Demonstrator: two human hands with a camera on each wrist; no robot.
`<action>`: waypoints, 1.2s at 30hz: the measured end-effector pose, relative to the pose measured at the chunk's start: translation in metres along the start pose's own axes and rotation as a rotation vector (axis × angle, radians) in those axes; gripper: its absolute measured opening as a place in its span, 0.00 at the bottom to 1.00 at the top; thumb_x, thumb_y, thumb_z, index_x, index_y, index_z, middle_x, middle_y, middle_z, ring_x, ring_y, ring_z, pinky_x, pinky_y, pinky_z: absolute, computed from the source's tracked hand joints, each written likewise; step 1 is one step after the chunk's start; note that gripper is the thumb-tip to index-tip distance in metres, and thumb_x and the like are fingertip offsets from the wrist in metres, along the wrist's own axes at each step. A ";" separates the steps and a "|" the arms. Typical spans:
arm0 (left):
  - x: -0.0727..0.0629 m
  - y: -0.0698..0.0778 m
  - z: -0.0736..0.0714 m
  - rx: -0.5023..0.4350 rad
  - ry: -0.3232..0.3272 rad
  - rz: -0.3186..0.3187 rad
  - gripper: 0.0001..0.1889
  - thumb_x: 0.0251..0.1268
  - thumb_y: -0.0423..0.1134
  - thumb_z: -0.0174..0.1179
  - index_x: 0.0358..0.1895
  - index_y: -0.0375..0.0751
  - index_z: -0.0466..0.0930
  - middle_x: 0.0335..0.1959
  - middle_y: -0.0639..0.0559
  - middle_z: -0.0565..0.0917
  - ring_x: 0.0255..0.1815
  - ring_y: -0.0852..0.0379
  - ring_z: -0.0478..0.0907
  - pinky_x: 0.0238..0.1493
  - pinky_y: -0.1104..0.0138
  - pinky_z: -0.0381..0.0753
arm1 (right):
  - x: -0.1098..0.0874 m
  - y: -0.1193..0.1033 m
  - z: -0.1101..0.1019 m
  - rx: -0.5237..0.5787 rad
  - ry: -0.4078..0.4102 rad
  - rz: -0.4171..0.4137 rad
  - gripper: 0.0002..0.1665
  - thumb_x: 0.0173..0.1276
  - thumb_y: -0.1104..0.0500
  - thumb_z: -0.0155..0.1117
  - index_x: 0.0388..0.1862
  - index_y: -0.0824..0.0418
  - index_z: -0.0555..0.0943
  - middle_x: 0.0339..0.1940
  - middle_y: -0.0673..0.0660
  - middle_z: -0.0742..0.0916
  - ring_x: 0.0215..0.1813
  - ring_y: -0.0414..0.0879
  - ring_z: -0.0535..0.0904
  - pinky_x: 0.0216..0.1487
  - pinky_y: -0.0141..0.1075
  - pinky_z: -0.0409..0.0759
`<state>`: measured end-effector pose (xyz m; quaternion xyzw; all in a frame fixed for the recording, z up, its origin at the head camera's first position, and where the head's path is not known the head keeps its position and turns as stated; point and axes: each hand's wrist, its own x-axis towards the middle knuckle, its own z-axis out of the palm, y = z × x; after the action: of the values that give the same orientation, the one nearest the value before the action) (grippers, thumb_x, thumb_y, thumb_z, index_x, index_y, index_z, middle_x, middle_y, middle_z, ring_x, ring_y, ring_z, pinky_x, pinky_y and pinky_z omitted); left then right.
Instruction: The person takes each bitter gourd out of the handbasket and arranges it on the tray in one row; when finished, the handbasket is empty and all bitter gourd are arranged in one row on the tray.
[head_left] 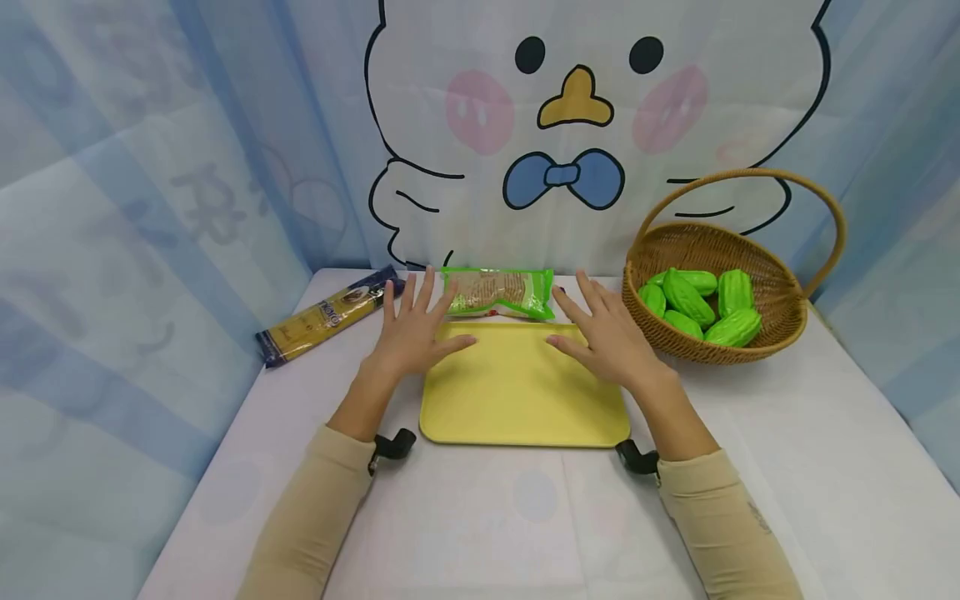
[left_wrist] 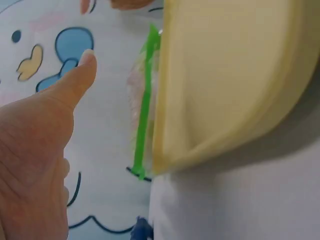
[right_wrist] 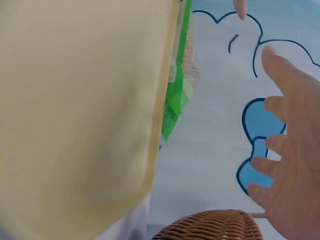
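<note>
Both hands hover with fingers spread over a yellow tray (head_left: pixel 525 383) lying on the table. My left hand (head_left: pixel 411 337) is above the tray's left side, holding nothing. Over the right side is my right hand (head_left: pixel 609 333), likewise holding nothing. Behind the tray lies a clear packet with green edges (head_left: pixel 498 293), brownish contents showing through. A blue and gold packet (head_left: pixel 330 318) lies slantwise to the left, near the left fingertips. In the wrist views, the left hand (left_wrist: pixel 37 135) and right hand (right_wrist: pixel 300 135) are seen beside the tray, palms raised.
A wicker basket (head_left: pixel 780 333) with a tall handle stands at the back right, close to the right hand. Several green ridged vegetables (head_left: pixel 686 300) lie in it. A printed curtain (head_left: pixel 570 233) hangs behind the white-covered table (head_left: pixel 480 517).
</note>
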<state>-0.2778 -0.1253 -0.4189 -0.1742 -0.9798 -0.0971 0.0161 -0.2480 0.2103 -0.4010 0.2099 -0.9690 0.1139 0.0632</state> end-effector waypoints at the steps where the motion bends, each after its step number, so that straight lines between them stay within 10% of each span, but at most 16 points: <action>1: 0.000 -0.006 -0.002 -0.027 -0.003 -0.008 0.53 0.68 0.79 0.48 0.86 0.64 0.33 0.86 0.48 0.23 0.86 0.39 0.20 0.80 0.38 0.13 | 0.000 0.001 -0.002 0.023 0.022 -0.007 0.47 0.77 0.29 0.53 0.87 0.42 0.51 0.89 0.59 0.44 0.87 0.66 0.46 0.85 0.65 0.46; 14: -0.014 -0.083 0.003 -0.592 -0.275 0.013 0.56 0.61 0.56 0.74 0.86 0.62 0.46 0.88 0.44 0.43 0.88 0.38 0.36 0.83 0.34 0.42 | -0.007 0.015 -0.033 0.249 0.156 0.031 0.44 0.79 0.35 0.56 0.87 0.45 0.55 0.86 0.59 0.61 0.86 0.64 0.53 0.79 0.70 0.59; 22: -0.012 -0.087 0.023 -0.520 -0.361 0.042 0.52 0.59 0.63 0.73 0.84 0.66 0.54 0.88 0.43 0.35 0.87 0.40 0.24 0.81 0.34 0.23 | -0.016 0.036 -0.047 0.338 0.274 0.072 0.41 0.78 0.40 0.61 0.84 0.46 0.62 0.84 0.60 0.65 0.84 0.62 0.58 0.78 0.67 0.61; 36: -0.013 -0.082 0.024 -0.449 -0.361 0.039 0.52 0.58 0.64 0.72 0.84 0.62 0.55 0.88 0.41 0.36 0.88 0.39 0.25 0.84 0.39 0.24 | -0.043 0.082 -0.073 0.246 0.332 0.288 0.42 0.80 0.38 0.56 0.85 0.54 0.60 0.84 0.67 0.61 0.84 0.71 0.51 0.77 0.74 0.54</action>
<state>-0.2938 -0.2003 -0.4582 -0.2066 -0.9172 -0.2788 -0.1959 -0.2382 0.3178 -0.3534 0.0540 -0.9441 0.2716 0.1787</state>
